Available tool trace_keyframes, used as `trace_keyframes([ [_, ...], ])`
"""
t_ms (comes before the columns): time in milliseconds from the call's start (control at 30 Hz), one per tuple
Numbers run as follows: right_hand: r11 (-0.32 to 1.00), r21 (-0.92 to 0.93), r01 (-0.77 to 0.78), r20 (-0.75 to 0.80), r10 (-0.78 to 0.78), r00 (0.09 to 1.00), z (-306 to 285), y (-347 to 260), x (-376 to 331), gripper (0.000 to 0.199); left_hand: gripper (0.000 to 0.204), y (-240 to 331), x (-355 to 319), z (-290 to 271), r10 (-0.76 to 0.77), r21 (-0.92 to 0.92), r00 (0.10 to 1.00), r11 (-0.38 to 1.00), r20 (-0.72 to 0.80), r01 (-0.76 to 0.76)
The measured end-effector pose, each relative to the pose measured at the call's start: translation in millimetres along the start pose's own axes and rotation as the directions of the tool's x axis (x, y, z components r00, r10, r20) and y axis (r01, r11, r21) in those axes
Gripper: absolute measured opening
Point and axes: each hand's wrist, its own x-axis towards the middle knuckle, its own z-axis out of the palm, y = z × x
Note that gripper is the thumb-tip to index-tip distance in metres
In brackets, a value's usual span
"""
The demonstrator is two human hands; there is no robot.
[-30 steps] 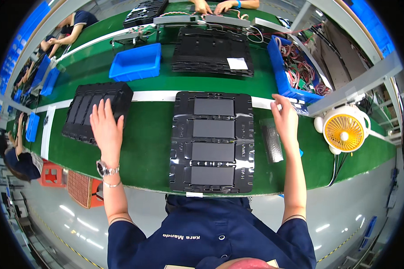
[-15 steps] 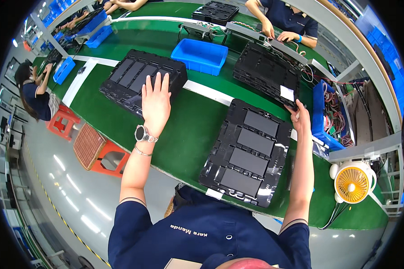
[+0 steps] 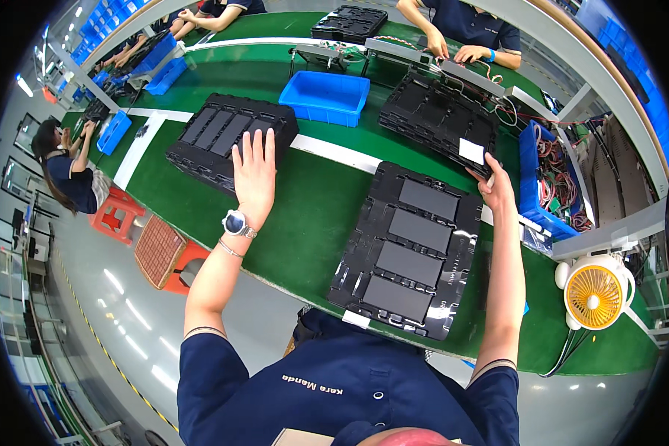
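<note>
My left hand (image 3: pixel 255 178) is open, fingers spread, over the near right side of a stack of black plastic trays (image 3: pixel 193 165); whether it touches the stack is unclear. The top tray there holds several dark grey rectangular panels (image 3: pixel 214 132). My right hand (image 3: pixel 499 187) grips the near corner of another stack of black trays (image 3: pixel 432 111) at the far right, by a white paper slip (image 3: pixel 471 150). Between my arms, close to me, lies a black tray (image 3: pixel 358 245) with several flat grey panels (image 3: pixel 418 230) in a column.
A blue bin (image 3: pixel 325 98) stands between the stacks. A second blue bin (image 3: pixel 529 178) holds tangled wires. A white fan with yellow grille (image 3: pixel 595 297) sits at the right. Across the green table (image 3: pixel 297 223), a co-worker's hands (image 3: pixel 453 52) handle wires. Orange stools (image 3: pixel 117 212) stand left.
The view has shifted slightly. Both hands keep nearly the same places, the left one spread over the left stack and the right one at the right stack's corner.
</note>
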Motion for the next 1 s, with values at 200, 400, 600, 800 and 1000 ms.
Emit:
trace_keyframes([
  [200, 0.995, 0.073, 0.067, 0.002, -0.067, 0.998, -11, -2, -14, 0.023, 0.086, -7, 5, 8, 0.025, -0.103, 0.999, 0.994, -0.027, -0.027],
  [400, 0.989, 0.109, 0.101, -0.064, -0.094, 0.994, -19, -11, -68, 0.021, 0.084, -28, 18, 19, 0.017, -0.060, 0.998, 0.998, -0.066, -0.021],
  [600, 0.980, 0.185, 0.071, -0.103, -0.052, 0.993, -37, -12, -115, 0.023, 0.077, -28, 45, 19, 0.020, -0.137, 0.967, 0.989, -0.252, -0.056],
  [800, 0.959, 0.220, 0.177, -0.166, -0.142, 0.976, -31, -3, -158, 0.018, 0.060, 43, 36, -44, 0.149, -0.570, 0.923, 0.748, -0.354, -0.340],
  [1000, 0.976, 0.124, 0.181, -0.200, -0.154, 0.968, -3, -9, -248, 0.027, 0.055, 70, 2, -65, 0.229, -0.646, 0.920, 0.658, -0.319, -0.388],
])
